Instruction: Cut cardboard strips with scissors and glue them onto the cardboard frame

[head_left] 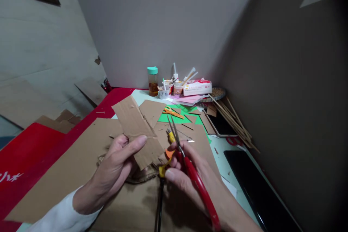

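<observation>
My left hand (114, 168) pinches a long strip of brown cardboard (137, 128) between thumb and fingers, holding it tilted above the table. My right hand (190, 183) grips red-handled scissors (190, 166) whose blades point up and away, just right of the strip's lower end. A yellow and orange tool (167, 157) lies under the scissors, partly hidden by my fingers.
A large cardboard sheet (81, 166) covers the table over a red cloth (29, 148). Behind lie green paper (174, 117), orange scissors (172, 112), cups of sticks (174, 87), a jar (152, 81), a tissue pack (197, 87) and wooden skewers (233, 123). A dark tablet (252, 185) sits right.
</observation>
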Available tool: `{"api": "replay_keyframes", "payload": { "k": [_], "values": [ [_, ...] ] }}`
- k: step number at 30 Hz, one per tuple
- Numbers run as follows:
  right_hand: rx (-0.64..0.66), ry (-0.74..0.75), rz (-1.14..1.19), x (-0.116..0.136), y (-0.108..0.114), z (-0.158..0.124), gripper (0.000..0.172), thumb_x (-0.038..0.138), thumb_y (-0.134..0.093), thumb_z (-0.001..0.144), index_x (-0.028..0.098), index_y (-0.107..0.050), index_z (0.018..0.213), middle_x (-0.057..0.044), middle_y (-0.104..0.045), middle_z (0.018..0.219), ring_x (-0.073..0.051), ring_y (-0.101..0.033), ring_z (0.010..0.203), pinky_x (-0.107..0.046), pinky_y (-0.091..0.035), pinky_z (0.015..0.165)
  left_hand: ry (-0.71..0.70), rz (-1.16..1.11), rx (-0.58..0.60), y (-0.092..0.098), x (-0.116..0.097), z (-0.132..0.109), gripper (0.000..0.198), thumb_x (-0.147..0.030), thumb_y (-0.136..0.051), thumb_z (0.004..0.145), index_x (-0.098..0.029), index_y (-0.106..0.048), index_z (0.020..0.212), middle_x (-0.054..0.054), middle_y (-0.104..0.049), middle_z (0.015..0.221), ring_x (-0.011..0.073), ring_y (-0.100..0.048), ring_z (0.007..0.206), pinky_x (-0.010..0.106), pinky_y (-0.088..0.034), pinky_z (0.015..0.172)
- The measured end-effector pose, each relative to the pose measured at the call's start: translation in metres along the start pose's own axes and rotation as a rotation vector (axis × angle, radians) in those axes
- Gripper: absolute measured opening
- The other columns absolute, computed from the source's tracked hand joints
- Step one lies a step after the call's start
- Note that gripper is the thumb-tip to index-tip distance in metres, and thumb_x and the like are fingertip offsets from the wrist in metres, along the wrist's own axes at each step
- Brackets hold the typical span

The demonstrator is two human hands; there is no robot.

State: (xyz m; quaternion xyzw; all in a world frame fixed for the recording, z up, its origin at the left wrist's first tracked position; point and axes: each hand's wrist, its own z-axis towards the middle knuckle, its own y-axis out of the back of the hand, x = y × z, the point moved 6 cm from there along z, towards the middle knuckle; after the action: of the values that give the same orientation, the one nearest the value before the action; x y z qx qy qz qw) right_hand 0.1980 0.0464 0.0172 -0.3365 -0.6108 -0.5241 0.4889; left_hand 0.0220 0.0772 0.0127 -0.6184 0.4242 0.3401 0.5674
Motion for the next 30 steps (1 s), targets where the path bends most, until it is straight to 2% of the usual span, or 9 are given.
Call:
{"api": "replay_keyframes", "payload": {
  "k": [4,9,11,15,19,23,27,30],
  "values": [
    [0.081,-0.013,-0.055,-0.011,-0.010,-0.002,0.048,0.051,-0.077,0.082,0.022,-0.063,0.118,-0.006,-0.067,0.095,-0.025,-0.065,0.086,-0.034,-0.054,0.073,-0.073,-0.010,-0.048,0.006,-0.010,0.002,0.036,-0.033,-0.083,0.077,-0.017,-0.077,0.109,0.007,-0.082,0.090,0.0288,-0.077,0.088,0.032,-0.061,0.073],
    [0.127,-0.060,-0.121,-0.015,-0.016,-0.005,0.055,0.054,-0.078,0.080,0.026,-0.064,0.124,-0.007,-0.069,0.099,-0.029,-0.066,0.091,-0.037,-0.054,0.076,-0.052,0.050,-0.025,0.007,-0.005,0.003,0.029,-0.035,-0.084,0.076,-0.017,-0.078,0.098,0.008,-0.081,0.088,0.0288,-0.077,0.079,0.026,-0.054,0.047],
    [0.129,-0.082,-0.148,-0.012,-0.015,-0.005,0.059,0.054,-0.081,0.077,0.025,-0.064,0.126,-0.007,-0.070,0.103,-0.030,-0.066,0.095,-0.037,-0.054,0.079,-0.044,0.055,-0.025,0.007,-0.003,0.003,0.030,-0.034,-0.084,0.075,-0.017,-0.078,0.099,0.008,-0.081,0.091,0.0283,-0.076,0.080,0.027,-0.056,0.050],
    [0.135,-0.111,-0.185,-0.007,-0.012,-0.006,0.062,0.055,-0.082,0.076,0.026,-0.065,0.128,-0.008,-0.071,0.108,-0.032,-0.065,0.101,-0.038,-0.054,0.083,-0.057,0.034,-0.029,0.008,-0.002,0.001,0.031,-0.031,-0.084,0.077,-0.019,-0.078,0.104,0.008,-0.081,0.094,0.0269,-0.076,0.085,0.030,-0.061,0.068],
    [0.148,-0.105,-0.178,-0.004,-0.012,-0.007,0.063,0.056,-0.080,0.078,0.025,-0.064,0.130,-0.009,-0.071,0.109,-0.033,-0.065,0.102,-0.041,-0.053,0.085,-0.049,0.063,-0.023,0.011,0.001,0.002,0.033,-0.032,-0.083,0.077,-0.019,-0.077,0.107,0.009,-0.080,0.093,0.0265,-0.075,0.075,0.030,-0.059,0.056],
    [0.156,-0.074,-0.172,-0.005,-0.013,-0.007,0.059,0.056,-0.077,0.081,0.026,-0.063,0.130,-0.008,-0.071,0.105,-0.031,-0.066,0.099,-0.042,-0.052,0.088,-0.052,0.070,-0.012,0.010,0.001,0.003,0.029,-0.030,-0.083,0.077,-0.019,-0.078,0.104,0.009,-0.081,0.091,0.0272,-0.076,0.080,0.032,-0.061,0.068],
    [0.153,-0.085,-0.169,-0.006,-0.015,-0.006,0.055,0.054,-0.079,0.080,0.026,-0.065,0.126,-0.005,-0.071,0.098,-0.028,-0.067,0.089,-0.034,-0.052,0.075,-0.055,0.088,-0.005,0.009,0.001,0.003,0.029,-0.030,-0.083,0.077,-0.018,-0.079,0.103,0.010,-0.081,0.092,0.0277,-0.075,0.079,0.032,-0.061,0.065],
    [0.142,-0.054,-0.186,-0.003,-0.015,-0.002,0.038,0.048,-0.075,0.085,0.024,-0.068,0.114,-0.002,-0.070,0.086,-0.023,-0.065,0.078,-0.029,-0.049,0.068,-0.037,0.095,-0.003,0.009,0.002,0.004,0.030,-0.031,-0.083,0.077,-0.017,-0.079,0.103,0.011,-0.081,0.096,0.0235,-0.073,0.067,0.029,-0.058,0.055]
  ]
}}
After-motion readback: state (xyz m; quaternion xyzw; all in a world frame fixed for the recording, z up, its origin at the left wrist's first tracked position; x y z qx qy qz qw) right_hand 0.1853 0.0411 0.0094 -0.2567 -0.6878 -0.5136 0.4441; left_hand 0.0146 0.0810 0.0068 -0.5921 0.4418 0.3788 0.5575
